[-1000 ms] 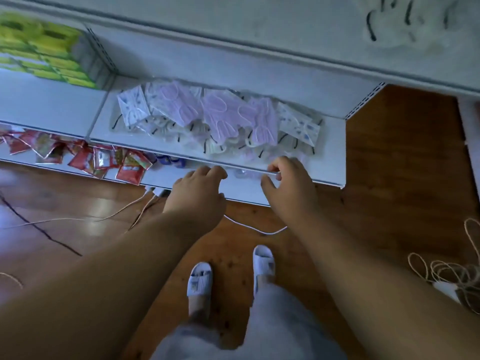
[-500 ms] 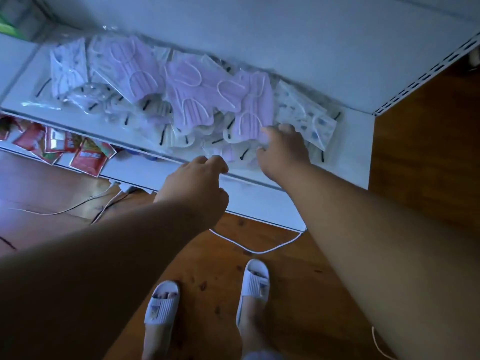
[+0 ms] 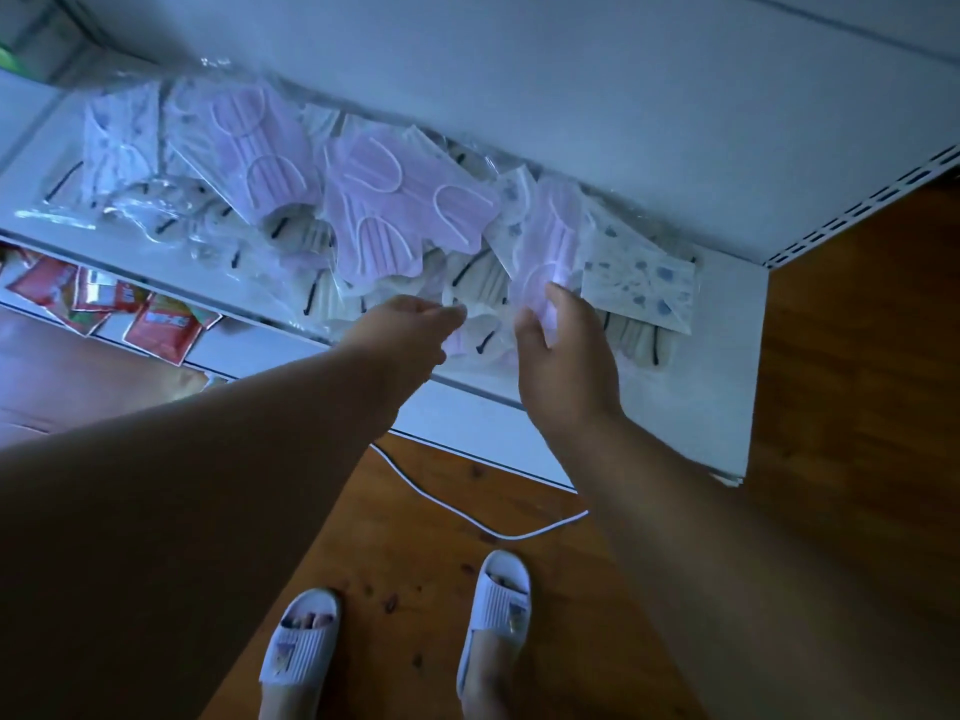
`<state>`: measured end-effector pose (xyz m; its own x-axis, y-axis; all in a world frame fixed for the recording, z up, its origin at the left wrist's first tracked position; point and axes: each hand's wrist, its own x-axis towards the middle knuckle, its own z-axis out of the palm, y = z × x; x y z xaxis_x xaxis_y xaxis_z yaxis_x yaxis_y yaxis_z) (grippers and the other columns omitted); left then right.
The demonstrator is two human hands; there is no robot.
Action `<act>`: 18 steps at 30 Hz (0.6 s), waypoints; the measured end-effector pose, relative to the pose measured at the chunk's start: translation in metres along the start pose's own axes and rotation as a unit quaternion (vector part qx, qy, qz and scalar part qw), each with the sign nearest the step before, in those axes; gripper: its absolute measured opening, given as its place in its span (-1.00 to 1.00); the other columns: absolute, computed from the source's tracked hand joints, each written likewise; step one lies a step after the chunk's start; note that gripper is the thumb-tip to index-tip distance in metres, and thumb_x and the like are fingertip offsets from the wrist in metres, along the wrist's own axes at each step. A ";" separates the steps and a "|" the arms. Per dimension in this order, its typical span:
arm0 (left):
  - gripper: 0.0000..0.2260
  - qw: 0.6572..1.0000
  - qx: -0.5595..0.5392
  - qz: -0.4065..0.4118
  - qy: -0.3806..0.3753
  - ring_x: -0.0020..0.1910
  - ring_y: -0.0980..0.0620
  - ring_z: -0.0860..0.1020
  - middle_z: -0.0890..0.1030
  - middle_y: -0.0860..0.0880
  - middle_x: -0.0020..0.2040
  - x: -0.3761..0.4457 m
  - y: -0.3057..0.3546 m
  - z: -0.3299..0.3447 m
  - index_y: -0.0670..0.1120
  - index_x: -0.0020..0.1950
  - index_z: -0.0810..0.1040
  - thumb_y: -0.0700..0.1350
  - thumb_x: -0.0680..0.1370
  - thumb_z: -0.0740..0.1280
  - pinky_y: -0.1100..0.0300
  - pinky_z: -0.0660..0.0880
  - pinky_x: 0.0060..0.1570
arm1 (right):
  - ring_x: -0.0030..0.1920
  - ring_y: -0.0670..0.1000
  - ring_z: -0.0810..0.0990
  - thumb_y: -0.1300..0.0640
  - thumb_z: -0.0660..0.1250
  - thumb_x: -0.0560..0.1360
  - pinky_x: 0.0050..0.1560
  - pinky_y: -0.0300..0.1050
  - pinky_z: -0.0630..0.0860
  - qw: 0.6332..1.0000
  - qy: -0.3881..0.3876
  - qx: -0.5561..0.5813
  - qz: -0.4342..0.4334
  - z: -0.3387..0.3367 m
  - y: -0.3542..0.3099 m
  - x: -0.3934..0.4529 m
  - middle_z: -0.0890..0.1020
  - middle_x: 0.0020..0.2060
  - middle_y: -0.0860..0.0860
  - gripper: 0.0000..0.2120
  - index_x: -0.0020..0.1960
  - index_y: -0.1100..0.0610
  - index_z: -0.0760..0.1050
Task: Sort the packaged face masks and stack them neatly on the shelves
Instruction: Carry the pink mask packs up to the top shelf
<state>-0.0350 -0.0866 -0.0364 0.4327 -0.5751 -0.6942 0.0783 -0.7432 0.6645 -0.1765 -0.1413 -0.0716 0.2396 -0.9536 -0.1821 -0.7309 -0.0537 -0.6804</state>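
Two hands | right hand (image 3: 563, 356) pinches pink mask (image 3: 545, 252) | left hand (image 3: 410, 324) loosely open, fingertips blurred over pile (image 3: 322, 200)

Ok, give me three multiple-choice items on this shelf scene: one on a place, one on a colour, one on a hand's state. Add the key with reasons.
1. Where do the red packets lie?
A. on the shelf below the masks
B. on top of the masks
C. on the floor by the slippers

2. What colour is the mask at the right hand?
A. green
B. pink
C. black

3. How is the left hand?
A. gripping a red packet
B. reaching over the masks, holding nothing
C. resting on a slipper

Key: 1 A, they show under the front edge of the mask shelf. 2 B, the thumb and fingers pinch a pale pink packaged mask. 3 B, its fingers stretch toward the pile with nothing between them.
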 end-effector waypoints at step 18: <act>-0.75 0.995 -0.065 0.005 0.073 -0.32 -0.12 0.59 0.62 -0.09 -0.11 0.034 -0.017 -0.116 0.02 0.27 0.52 -0.21 0.64 0.24 -0.04 0.63 -0.10 | 0.50 0.17 0.26 0.09 0.13 0.64 0.36 0.05 0.34 0.958 -0.169 -0.208 -0.103 0.064 -0.074 0.052 -0.05 0.61 0.09 -0.66 0.38 0.11 0.39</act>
<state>0.0823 -0.0538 -0.0388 0.5594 -0.5192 -0.6461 0.1841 -0.6822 0.7076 -0.0694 -0.1682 -0.0758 0.5473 -0.7638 -0.3422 -0.8208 -0.4100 -0.3977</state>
